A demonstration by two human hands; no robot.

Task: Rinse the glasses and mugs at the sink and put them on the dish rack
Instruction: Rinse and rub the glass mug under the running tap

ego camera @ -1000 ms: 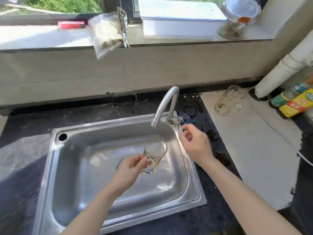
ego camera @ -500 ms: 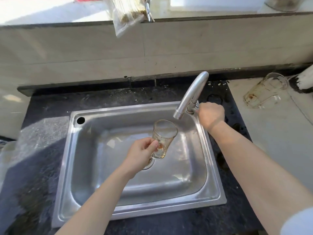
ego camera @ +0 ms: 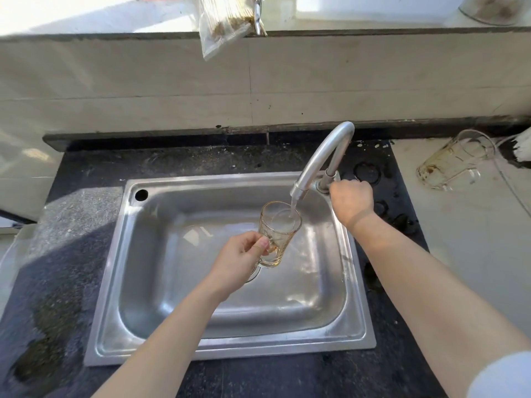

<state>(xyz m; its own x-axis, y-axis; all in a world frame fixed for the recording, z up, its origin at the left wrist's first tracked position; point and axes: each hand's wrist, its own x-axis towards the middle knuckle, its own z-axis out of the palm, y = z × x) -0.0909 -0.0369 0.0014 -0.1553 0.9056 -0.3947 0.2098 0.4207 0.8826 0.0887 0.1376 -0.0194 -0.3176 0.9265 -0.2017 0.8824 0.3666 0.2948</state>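
Observation:
My left hand [ego camera: 240,261] grips the handle of a clear glass mug [ego camera: 278,234] with brownish residue, held upright over the steel sink [ego camera: 161,282]. Water runs from the curved tap spout [ego camera: 321,156] into the mug. My right hand [ego camera: 352,201] is curled around the tap handle at the spout's base, and the handle itself is hidden under the fingers. A second stained glass mug [ego camera: 452,163] lies on its side on the pale counter at the right.
Dark wet stone counter [ego camera: 71,254] surrounds the sink. A tiled wall rises behind, with a window ledge above holding a plastic bag [ego camera: 221,21] that hangs over its edge. A pale counter [ego camera: 474,239] extends on the right. No dish rack is in view.
My right hand went from beside the tap to gripping its handle, and water now flows into the mug. The view has tilted down and shifted left.

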